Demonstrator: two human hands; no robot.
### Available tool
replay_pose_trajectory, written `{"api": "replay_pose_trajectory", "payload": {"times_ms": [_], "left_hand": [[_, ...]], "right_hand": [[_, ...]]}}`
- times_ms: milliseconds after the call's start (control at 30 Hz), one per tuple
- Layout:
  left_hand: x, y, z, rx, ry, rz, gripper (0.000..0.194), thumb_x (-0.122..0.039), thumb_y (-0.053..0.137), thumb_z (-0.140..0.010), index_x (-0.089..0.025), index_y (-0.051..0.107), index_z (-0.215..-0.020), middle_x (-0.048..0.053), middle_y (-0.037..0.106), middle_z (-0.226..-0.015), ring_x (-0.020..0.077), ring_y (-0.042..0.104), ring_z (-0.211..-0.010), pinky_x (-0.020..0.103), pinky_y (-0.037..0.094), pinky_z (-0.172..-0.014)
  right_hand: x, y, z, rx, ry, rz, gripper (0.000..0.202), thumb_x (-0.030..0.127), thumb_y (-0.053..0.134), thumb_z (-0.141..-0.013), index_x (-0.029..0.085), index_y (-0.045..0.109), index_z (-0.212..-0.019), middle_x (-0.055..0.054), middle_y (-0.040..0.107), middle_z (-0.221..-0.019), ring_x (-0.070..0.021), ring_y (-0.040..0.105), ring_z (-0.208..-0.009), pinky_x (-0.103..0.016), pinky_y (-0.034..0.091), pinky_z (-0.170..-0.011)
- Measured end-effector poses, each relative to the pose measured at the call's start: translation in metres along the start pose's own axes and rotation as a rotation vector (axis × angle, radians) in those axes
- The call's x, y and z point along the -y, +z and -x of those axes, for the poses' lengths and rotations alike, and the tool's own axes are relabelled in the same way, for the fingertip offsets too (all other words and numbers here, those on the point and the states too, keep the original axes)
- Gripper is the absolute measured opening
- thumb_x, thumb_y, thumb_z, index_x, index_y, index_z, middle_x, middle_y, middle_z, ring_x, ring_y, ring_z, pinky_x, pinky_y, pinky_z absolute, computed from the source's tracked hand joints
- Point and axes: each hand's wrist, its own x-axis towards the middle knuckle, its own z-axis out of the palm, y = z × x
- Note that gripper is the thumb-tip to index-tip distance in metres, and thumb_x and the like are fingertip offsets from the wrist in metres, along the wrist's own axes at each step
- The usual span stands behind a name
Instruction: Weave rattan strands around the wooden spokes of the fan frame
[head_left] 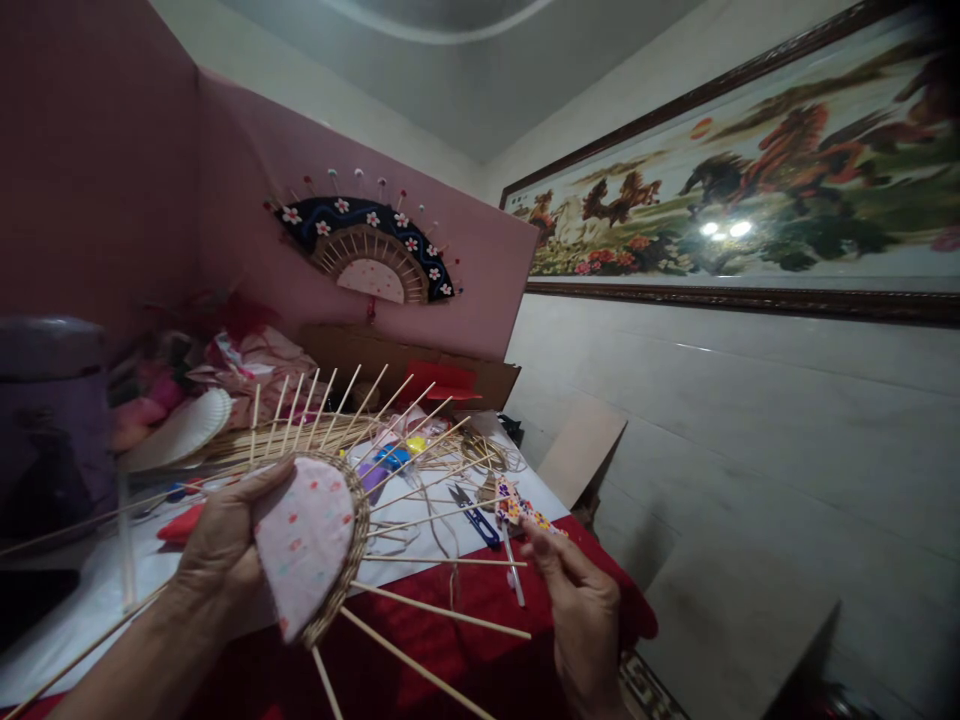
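Observation:
My left hand [225, 535] grips a half-round fan frame [330, 560], thumb lying over its pale floral cloth centre [307, 535]. A woven rim edges the cloth, and thin wooden sticks [442, 610] radiate from it upward and to the right. Just beyond the right-hand stick tips is my right hand [581, 600], its fingers bent and drawn together. A bright flower-patterned piece [514, 502] shows right behind those fingertips; I cannot tell whether they hold it. Blue-handled thread snips [474, 518] and a thin clear tube [514, 570] lie close by on the table.
A white sheet and red cloth [450, 640] cover the table. Blue, purple and yellow packets [394, 458] lie behind the frame, near bundled sticks [247, 438]. A purple container [52, 430] stands left. A finished flowered fan [367, 225] hangs on the pink panel.

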Motion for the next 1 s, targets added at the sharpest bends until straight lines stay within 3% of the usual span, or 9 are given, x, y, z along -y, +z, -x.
{"api": "replay_pose_trajectory", "payload": {"times_ms": [100, 233, 433, 600, 700, 767, 900, 1000], "left_hand": [[0.000, 0.001, 0.002, 0.007, 0.007, 0.000, 0.009, -0.011, 0.053, -0.074, -0.013, 0.061, -0.074, 0.010, 0.070, -0.061, 0.0258, 0.067, -0.053, 0.042, 0.056, -0.048], [0.000, 0.002, 0.003, 0.002, 0.016, -0.018, 0.008, -0.012, 0.053, -0.074, -0.013, 0.061, -0.073, 0.010, 0.070, -0.061, 0.0260, 0.067, -0.052, 0.042, 0.056, -0.047], [0.000, 0.004, 0.003, -0.003, 0.011, -0.018, 0.009, -0.013, 0.052, -0.074, -0.012, 0.062, -0.073, 0.011, 0.070, -0.061, 0.0262, 0.067, -0.052, 0.042, 0.056, -0.047], [-0.002, 0.002, 0.000, 0.002, 0.034, 0.013, 0.009, -0.011, 0.052, -0.075, -0.013, 0.062, -0.073, 0.010, 0.070, -0.060, 0.0237, 0.067, -0.052, 0.038, 0.056, -0.047], [-0.003, 0.001, -0.002, -0.012, 0.043, 0.016, 0.010, -0.010, 0.052, -0.075, -0.013, 0.061, -0.071, 0.008, 0.069, -0.057, 0.0219, 0.066, -0.048, 0.035, 0.056, -0.044], [-0.003, 0.002, -0.001, -0.025, 0.057, 0.009, 0.010, -0.009, 0.053, -0.075, -0.013, 0.060, -0.070, 0.007, 0.068, -0.055, 0.0212, 0.065, -0.046, 0.033, 0.055, -0.042], [-0.002, 0.004, 0.002, -0.019, 0.081, 0.015, 0.011, -0.011, 0.052, -0.076, -0.013, 0.061, -0.071, 0.007, 0.069, -0.057, 0.0220, 0.066, -0.048, 0.034, 0.056, -0.043], [-0.003, 0.003, 0.002, -0.007, 0.088, 0.015, 0.012, -0.014, 0.051, -0.077, -0.013, 0.062, -0.075, 0.009, 0.070, -0.060, 0.0238, 0.067, -0.052, 0.038, 0.056, -0.047]], "right_hand": [[0.001, 0.008, 0.011, 0.140, 0.082, 0.037, 0.030, 0.043, 0.064, -0.073, 0.019, 0.073, -0.088, -0.005, 0.070, -0.075, -0.0216, 0.061, -0.076, -0.032, 0.046, -0.072], [-0.004, 0.021, 0.022, 0.185, 0.176, -0.064, 0.036, 0.049, 0.059, -0.077, 0.017, 0.071, -0.087, -0.003, 0.065, -0.060, -0.0147, 0.054, -0.056, -0.026, 0.043, -0.057], [-0.004, 0.039, 0.027, 0.234, 0.238, -0.225, 0.045, 0.054, 0.048, -0.082, 0.014, 0.068, -0.075, -0.004, 0.060, -0.054, -0.0133, 0.052, -0.050, -0.024, 0.040, -0.051], [0.002, 0.046, 0.026, 0.182, 0.307, -0.309, 0.045, 0.054, 0.048, -0.082, 0.015, 0.063, -0.066, -0.001, 0.055, -0.054, -0.0101, 0.048, -0.049, -0.020, 0.037, -0.048], [-0.004, 0.045, 0.024, 0.163, 0.289, -0.342, 0.035, 0.051, 0.057, -0.078, 0.017, 0.063, -0.083, 0.002, 0.054, -0.060, -0.0075, 0.043, -0.047, -0.018, 0.033, -0.044], [-0.009, 0.042, 0.022, 0.146, 0.263, -0.297, 0.039, 0.052, 0.060, -0.075, 0.016, 0.063, -0.091, 0.003, 0.054, -0.058, -0.0065, 0.039, -0.043, -0.017, 0.030, -0.040], [-0.010, 0.037, 0.019, 0.119, 0.245, -0.140, 0.054, 0.066, 0.054, -0.071, 0.012, 0.064, -0.068, 0.003, 0.046, -0.040, -0.0065, 0.035, -0.036, -0.018, 0.024, -0.036], [-0.005, 0.034, 0.020, 0.124, 0.223, -0.100, 0.063, 0.072, 0.046, -0.070, 0.012, 0.065, -0.063, -0.003, 0.054, -0.047, -0.0092, 0.042, -0.040, -0.019, 0.028, -0.036]]}}
